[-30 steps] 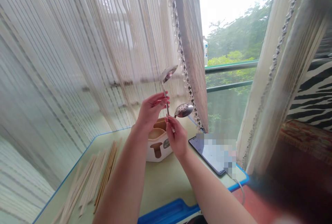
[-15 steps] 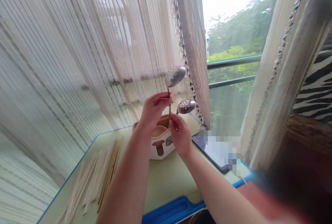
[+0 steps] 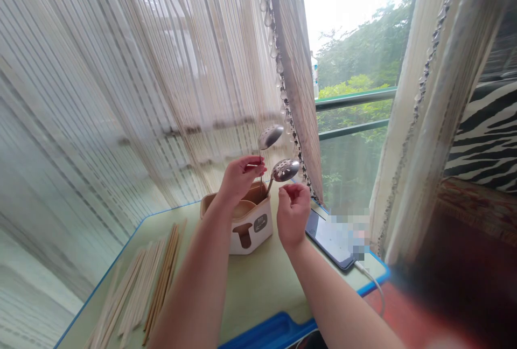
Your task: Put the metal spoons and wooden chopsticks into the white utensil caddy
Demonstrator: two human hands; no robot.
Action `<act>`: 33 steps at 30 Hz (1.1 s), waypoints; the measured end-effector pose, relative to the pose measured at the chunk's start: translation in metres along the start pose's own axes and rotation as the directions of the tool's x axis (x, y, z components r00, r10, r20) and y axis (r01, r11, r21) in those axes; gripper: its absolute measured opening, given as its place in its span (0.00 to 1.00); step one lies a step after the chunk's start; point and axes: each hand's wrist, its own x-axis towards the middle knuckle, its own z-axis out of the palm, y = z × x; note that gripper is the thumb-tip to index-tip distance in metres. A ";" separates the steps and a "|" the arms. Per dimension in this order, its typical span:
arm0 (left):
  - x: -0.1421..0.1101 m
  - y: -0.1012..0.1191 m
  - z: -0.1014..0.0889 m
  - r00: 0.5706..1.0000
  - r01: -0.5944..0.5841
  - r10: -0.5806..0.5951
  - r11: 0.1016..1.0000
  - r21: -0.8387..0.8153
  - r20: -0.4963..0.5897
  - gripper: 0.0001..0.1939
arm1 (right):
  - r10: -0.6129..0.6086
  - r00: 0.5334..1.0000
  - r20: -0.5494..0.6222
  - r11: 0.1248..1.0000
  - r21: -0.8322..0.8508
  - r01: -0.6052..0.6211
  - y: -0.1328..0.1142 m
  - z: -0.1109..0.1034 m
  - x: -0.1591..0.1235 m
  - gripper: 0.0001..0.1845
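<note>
My left hand (image 3: 242, 181) pinches the thin handle of a slotted ladle (image 3: 270, 137), whose perforated metal bowl points up. The lower handle reaches down into a white and brown utensil holder (image 3: 259, 239). A second slotted ladle (image 3: 285, 170) leans in the same holder, handle down and pierced bowl up. Just right of the holder is my right hand (image 3: 293, 211), its fingers curled together with nothing visible in them. It sits just below the second ladle's bowl, apart from its handle. A beige inner part (image 3: 243, 209) shows inside the holder.
Pale chopsticks (image 3: 139, 290) and brown chopsticks (image 3: 162, 279) lie at the table's left. A phone (image 3: 329, 241) with a white cable (image 3: 371, 276) lies at the right. Striped curtains (image 3: 161, 96) hang behind the blue-edged table (image 3: 258, 295). A blue tray-like piece (image 3: 266, 330) is at the front.
The ladle in my left hand has gone down into the holder. My right hand has let go of its handle and moved right, away from the holder.
</note>
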 end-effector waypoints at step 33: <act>-0.009 0.004 0.000 0.912 -0.077 -0.126 0.882 0.465 0.391 0.14 | 0.382 0.918 0.105 0.920 0.047 -0.389 0.038 0.014 0.002 0.07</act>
